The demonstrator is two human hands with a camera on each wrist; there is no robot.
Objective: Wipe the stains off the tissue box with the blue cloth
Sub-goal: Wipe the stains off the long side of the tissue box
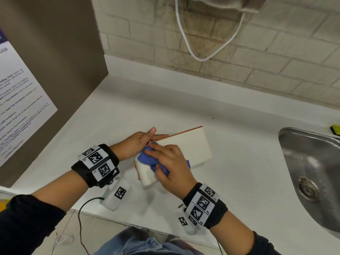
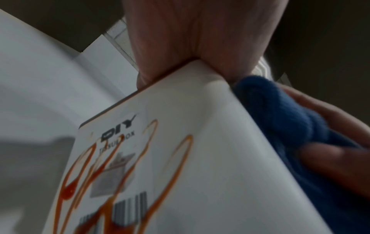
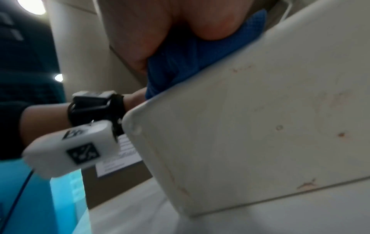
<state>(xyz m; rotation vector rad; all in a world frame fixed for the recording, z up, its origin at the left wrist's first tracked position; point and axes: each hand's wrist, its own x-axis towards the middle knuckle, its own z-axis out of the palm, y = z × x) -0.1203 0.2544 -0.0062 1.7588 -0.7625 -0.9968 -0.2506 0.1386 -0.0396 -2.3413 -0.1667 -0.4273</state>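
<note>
The white tissue box stands tilted on the white counter, with a thin brown edge along its top. My left hand grips its near-left corner. My right hand holds the bunched blue cloth and presses it onto the box's upper face at that end. In the left wrist view, orange-red stains run over the labelled side of the box, beside the cloth. In the right wrist view, faint reddish marks remain on another face of the box, below the cloth.
A steel sink is set into the counter at the right, with a yellow sponge behind it. A brown panel with a printed notice walls off the left. A white cable hangs against the brick wall.
</note>
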